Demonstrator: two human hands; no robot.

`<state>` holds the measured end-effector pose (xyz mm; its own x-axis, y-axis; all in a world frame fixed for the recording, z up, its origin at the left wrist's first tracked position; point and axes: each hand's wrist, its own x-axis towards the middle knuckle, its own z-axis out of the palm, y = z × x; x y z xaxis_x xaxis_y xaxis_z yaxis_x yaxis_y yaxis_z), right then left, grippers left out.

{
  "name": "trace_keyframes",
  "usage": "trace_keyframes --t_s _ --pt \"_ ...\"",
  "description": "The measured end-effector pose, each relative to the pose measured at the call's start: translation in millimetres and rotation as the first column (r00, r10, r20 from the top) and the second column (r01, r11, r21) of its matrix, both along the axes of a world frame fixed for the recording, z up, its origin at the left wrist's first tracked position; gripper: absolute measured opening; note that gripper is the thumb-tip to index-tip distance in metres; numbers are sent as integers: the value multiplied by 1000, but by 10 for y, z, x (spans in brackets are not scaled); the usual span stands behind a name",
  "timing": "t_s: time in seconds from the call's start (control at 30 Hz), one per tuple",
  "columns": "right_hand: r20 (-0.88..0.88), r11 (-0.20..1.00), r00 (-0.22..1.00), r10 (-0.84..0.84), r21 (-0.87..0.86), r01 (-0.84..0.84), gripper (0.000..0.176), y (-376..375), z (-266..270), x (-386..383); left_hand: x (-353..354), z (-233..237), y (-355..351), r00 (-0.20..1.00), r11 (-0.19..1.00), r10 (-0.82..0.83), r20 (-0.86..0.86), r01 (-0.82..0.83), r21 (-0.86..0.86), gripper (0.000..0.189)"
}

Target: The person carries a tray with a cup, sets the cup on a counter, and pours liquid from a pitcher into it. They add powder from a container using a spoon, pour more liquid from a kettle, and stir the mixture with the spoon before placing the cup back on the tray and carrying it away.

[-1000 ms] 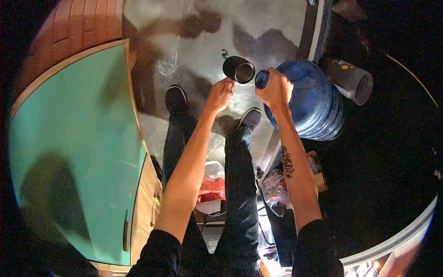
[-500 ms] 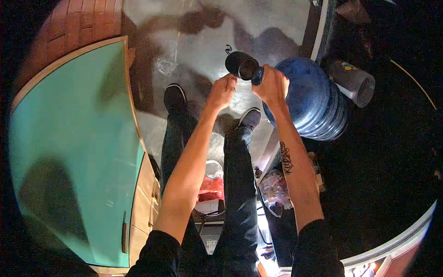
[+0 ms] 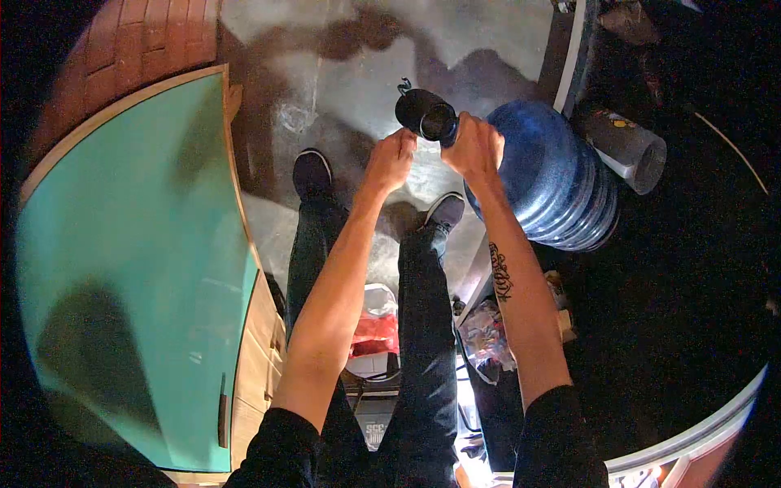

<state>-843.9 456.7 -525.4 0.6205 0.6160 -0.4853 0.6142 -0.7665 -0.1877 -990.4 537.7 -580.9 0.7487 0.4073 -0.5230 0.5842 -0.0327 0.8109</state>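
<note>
A black cylindrical cup (image 3: 416,106) is held out in front of me, its round open mouth turned toward me. A small hook-shaped piece (image 3: 404,84) sticks out at its far end. My left hand (image 3: 394,156) is closed in a fist at the cup's lower left side, fingertips hidden. My right hand (image 3: 473,146) is closed at the right of the mouth, around a small dark round piece (image 3: 449,135) that overlaps the rim in this view. Its fingers hide most of that piece.
A large blue water jug (image 3: 541,171) lies beyond my right hand, with a grey cylinder (image 3: 630,150) beside it. A green-topped wooden cabinet (image 3: 138,236) stands at left. Below my arms are a red bag (image 3: 374,335) and a clear plastic bag (image 3: 486,335). My shoes rest on concrete (image 3: 342,73).
My right hand has shifted slightly left and turned, bringing the dark round piece closer to the cup's rim and hiding more of it. The left hand and cup stay nearly in place.
</note>
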Motion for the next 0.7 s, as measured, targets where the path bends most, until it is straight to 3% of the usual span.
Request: trace_keyframes --t_s 0.03,0.07,0.13,0.23,0.37,0.53,0.7 --pt "2 1000 1000 -3 -12 3 22 6 -7 -3 23 64 33 995 991 18 -97 -31 -134 3" --pt "1 1000 1000 -3 -12 3 22 -3 -26 -5 4 8 15 995 991 19 -98 -32 -133 3" --pt "6 1000 1000 3 6 -3 23 -33 -69 1 -26 -106 -28 995 988 -73 64 64 142 7" --pt "-15 1000 1000 -10 -2 10 24 -2 -17 7 4 -78 -19 999 998 -33 27 31 61 10" --pt "-42 999 999 -12 -38 10 25 38 -6 14 9 -64 -19 997 995 -11 77 3 102 15" --pt "-38 998 999 -22 -66 19 28 35 -71 8 44 43 11 998 1000 27 -59 -27 8 32" --pt "-53 996 998 -20 -83 15 28 69 -58 10 45 -6 -2 999 999 43 -23 -42 30 36"
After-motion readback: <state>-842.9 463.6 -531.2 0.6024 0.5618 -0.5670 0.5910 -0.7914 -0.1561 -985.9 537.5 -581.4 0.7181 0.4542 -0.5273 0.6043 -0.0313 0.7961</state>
